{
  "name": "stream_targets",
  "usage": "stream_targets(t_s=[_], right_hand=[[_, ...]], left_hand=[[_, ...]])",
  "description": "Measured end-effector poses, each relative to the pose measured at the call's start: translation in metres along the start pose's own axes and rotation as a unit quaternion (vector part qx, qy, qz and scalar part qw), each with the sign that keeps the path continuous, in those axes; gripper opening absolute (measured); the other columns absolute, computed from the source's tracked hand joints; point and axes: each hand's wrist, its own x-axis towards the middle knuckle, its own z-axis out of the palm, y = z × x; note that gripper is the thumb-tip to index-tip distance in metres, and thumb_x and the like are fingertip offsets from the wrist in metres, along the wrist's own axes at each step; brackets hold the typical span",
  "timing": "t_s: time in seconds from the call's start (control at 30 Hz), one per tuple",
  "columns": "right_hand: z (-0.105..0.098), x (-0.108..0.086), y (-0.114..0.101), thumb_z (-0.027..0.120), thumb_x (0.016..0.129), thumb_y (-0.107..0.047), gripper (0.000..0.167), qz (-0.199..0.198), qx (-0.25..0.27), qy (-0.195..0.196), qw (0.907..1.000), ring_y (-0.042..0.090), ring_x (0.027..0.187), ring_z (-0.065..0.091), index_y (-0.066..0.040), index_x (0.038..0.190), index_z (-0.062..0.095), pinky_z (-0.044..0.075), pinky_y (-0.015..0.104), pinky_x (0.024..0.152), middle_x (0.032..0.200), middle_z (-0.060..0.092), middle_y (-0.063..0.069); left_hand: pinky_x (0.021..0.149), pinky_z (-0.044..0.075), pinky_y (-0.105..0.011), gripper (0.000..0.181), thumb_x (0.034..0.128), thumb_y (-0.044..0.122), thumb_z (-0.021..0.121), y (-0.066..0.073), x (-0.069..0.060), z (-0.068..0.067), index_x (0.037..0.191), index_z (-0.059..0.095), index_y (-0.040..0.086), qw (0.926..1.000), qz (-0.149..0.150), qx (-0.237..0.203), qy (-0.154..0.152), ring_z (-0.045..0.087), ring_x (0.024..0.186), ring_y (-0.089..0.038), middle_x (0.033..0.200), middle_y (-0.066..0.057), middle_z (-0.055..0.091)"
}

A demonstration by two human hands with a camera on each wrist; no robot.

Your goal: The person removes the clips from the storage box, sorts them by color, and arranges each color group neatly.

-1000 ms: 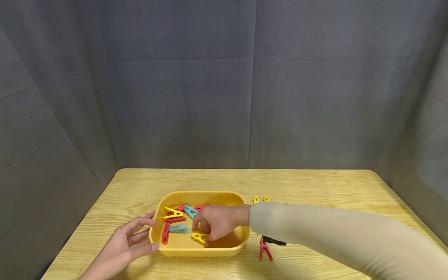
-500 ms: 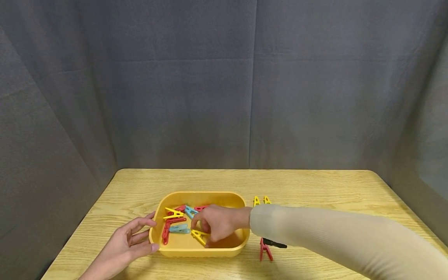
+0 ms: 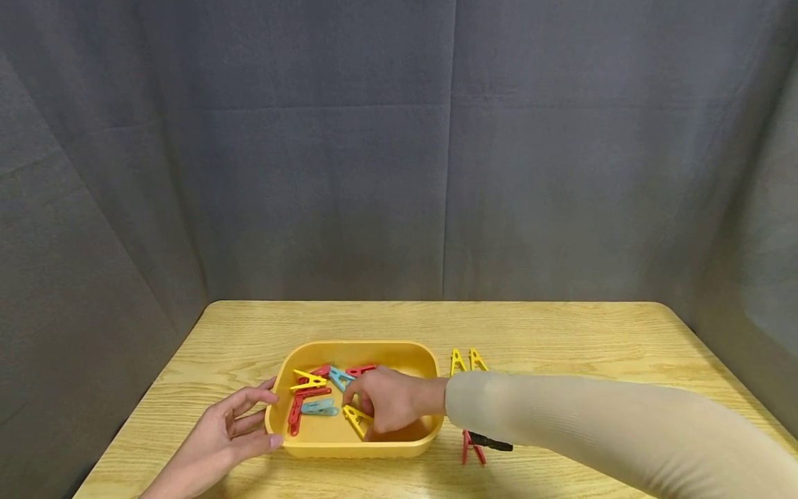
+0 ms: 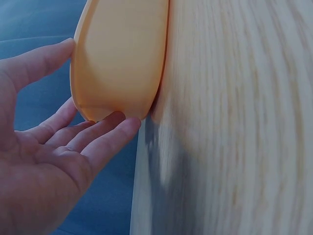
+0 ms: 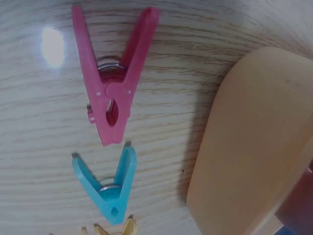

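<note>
A yellow plastic bin (image 3: 355, 449) stands on the wooden table. My left hand (image 3: 221, 433) touches its left end with thumb and fingers spread and loosely extended, as the left wrist view shows on the bin wall (image 4: 122, 58). My right hand (image 3: 389, 398) reaches down inside the bin, with thumb and finger holding a yellow clothespin (image 3: 354, 418) near the floor; the exact contact is partly hidden. Left of it in the bin lie a light blue clothespin (image 3: 319, 407), another yellow clothespin (image 3: 309, 380) and several red clothespins (image 3: 295, 416).
Right of the bin, on the table, lie two yellow clothespins (image 3: 458, 361) and a red clothespin (image 3: 472, 450), partly covered by the right sleeve (image 3: 561, 416). The right wrist view also shows a blue clothespin (image 5: 112, 193) there. A grey curtain (image 3: 349, 173) surrounds the table.
The yellow clothespin at my right hand has turned and shifted slightly away from the bin's near wall. The right forearm has dropped a little; my left hand stays put.
</note>
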Motion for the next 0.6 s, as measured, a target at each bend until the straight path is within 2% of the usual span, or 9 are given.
stream_targets(t_s=[0.3,0.47,0.6], right_hand=[[0.0,-0.0026,-0.0018,0.095,0.079,-0.011,0.047,0.008,0.005,0.021,0.9997,0.004,0.069,0.053,-0.012,0.121,0.073,0.05,0.016,0.069,0.078,0.063,-0.008],[-0.0037,-0.0054,-0.004,0.098,0.076,-0.018,0.053,0.02,0.018,0.044,0.9987,0.003,0.076,0.06,-0.011,0.122,0.072,0.052,0.017,0.075,0.085,0.067,-0.01],[-0.0066,-0.0092,-0.0048,0.099,0.075,-0.021,0.058,0.032,0.044,0.057,0.9969,0.003,0.075,0.06,-0.011,0.125,0.071,0.052,0.019,0.074,0.084,0.066,-0.011]], left_hand=[[0.091,0.061,-0.036,0.054,0.09,0.001,0.082,0.0004,0.0001,0.0005,0.134,0.052,-0.009,0.9999,-0.004,-0.01,0.0,0.054,0.134,-0.048,0.167,-0.031,0.023],[0.091,0.061,-0.036,0.054,0.09,0.001,0.082,-0.0002,0.0002,0.0,0.134,0.052,-0.009,1.0,-0.003,-0.007,0.0,0.055,0.134,-0.048,0.167,-0.031,0.023],[0.091,0.061,-0.035,0.055,0.0895,0.001,0.083,-0.0003,0.0001,-0.0005,0.134,0.052,-0.009,1.0,-0.005,-0.006,0.002,0.055,0.134,-0.047,0.167,-0.031,0.024]])
